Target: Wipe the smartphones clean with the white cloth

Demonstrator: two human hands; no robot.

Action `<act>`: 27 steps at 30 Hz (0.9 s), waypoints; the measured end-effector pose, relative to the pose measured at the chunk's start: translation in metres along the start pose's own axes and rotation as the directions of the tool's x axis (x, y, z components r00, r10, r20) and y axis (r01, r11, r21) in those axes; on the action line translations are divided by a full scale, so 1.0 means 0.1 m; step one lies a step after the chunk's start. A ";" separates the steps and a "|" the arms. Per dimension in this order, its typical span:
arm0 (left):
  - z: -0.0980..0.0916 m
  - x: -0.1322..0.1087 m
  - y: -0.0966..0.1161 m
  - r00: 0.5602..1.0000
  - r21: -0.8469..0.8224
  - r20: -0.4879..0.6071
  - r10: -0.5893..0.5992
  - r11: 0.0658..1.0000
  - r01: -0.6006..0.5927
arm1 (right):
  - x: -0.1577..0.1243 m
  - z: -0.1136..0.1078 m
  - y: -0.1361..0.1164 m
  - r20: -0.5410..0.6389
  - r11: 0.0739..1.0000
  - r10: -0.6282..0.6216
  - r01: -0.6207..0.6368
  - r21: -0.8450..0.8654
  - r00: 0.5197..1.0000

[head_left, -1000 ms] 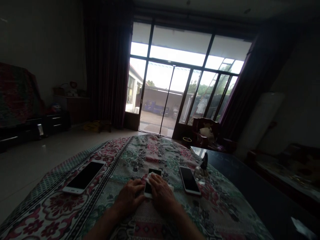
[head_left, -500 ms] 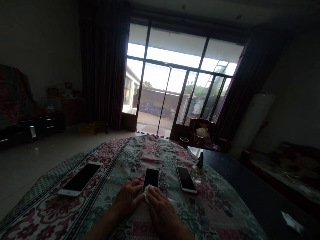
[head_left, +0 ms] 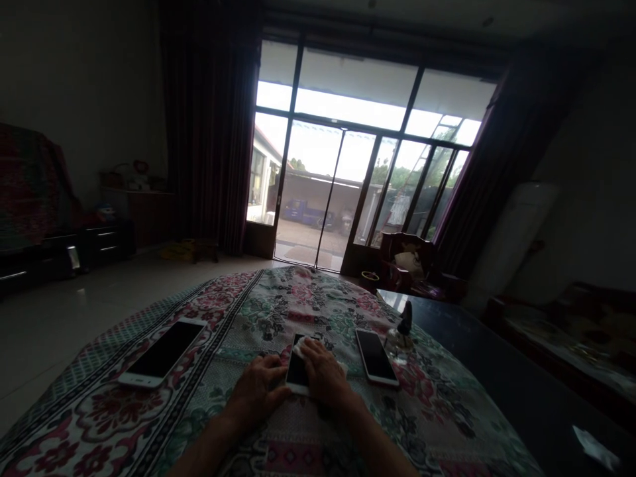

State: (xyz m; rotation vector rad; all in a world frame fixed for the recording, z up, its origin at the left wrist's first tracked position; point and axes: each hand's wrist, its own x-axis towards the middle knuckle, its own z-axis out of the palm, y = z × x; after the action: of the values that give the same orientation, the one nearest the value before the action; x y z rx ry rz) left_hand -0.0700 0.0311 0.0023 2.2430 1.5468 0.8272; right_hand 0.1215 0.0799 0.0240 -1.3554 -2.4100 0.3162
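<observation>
A white phone (head_left: 297, 376) with a dark screen lies face up in front of me on a flowered cloth (head_left: 278, 311). My left hand (head_left: 258, 391) rests on the cloth with its fingers pressed against the phone's left edge. My right hand (head_left: 322, 374) lies over the phone's far end, fingers closed on a small white cloth (head_left: 299, 344) that it presses on the screen.
Another white phone (head_left: 161, 351) lies to the left and a third phone (head_left: 376, 358) to the right. A small glass spray bottle (head_left: 400, 338) stands beside that third phone. A dark table (head_left: 497, 384) runs along the right, with a scrap of white paper (head_left: 593, 445) on it.
My right hand slid the white cloth from the phone's far end to its near end and back up to the far end. The left hand stayed at the phone's left edge.
</observation>
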 end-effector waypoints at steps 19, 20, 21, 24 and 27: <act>-0.04 -0.01 0.05 0.999 0.000 -0.015 -0.029 1.000 0.029 | 0.35 0.16 0.30 -0.054 0.998 0.047 -0.045 0.050 0.997; -0.04 -0.01 0.05 0.999 0.001 -0.016 -0.028 1.000 0.028 | 0.31 0.15 0.28 -0.045 0.998 0.052 -0.050 0.045 0.998; -0.05 -0.01 0.06 1.000 0.002 -0.015 -0.027 1.000 0.027 | 0.27 0.13 0.26 -0.035 0.998 0.057 -0.056 0.042 0.998; -0.04 -0.02 0.05 1.000 0.005 -0.021 -0.019 1.000 0.019 | 0.15 0.09 0.20 -0.014 0.997 0.062 -0.062 0.046 0.998; -0.02 -0.02 0.04 0.999 0.004 -0.040 -0.018 1.000 0.018 | 0.02 0.06 0.15 -0.012 0.998 0.052 -0.051 0.048 0.999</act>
State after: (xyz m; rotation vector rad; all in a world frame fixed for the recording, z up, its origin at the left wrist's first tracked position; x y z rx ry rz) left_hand -0.0691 0.0273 0.0057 2.2255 1.5854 0.8691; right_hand 0.1294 0.0895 0.0132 -1.3963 -2.3443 0.3741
